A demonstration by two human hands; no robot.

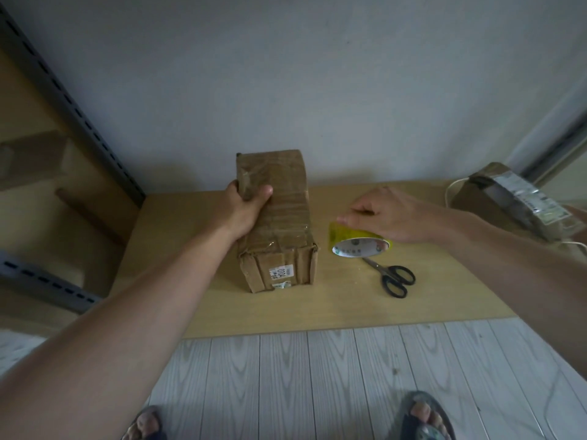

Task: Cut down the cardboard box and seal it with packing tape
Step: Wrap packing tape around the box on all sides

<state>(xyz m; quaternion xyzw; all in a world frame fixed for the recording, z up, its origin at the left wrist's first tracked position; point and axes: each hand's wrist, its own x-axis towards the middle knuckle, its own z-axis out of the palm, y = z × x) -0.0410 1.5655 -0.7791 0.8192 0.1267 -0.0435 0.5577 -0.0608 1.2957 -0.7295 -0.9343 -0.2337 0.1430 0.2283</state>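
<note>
A long brown cardboard box (279, 223), wrapped in clear tape with white labels on its near end, lies on the wooden table (222, 306). My left hand (244, 208) grips its upper left edge, thumb on top. A roll of yellow packing tape (360, 244) lies to the right of the box. My right hand (387, 217) rests over the roll, fingers curled on its top and pinching the yellow tape at the left side. Black-handled scissors (394, 279) lie just in front of the roll.
A second taped cardboard parcel (508, 204) with a white cord sits at the table's right rear. Metal shelving (73, 122) holding flat cardboard stands on the left. The wall is close behind the table. My sandalled feet stand on pale floorboards (317, 376) below the table's front edge.
</note>
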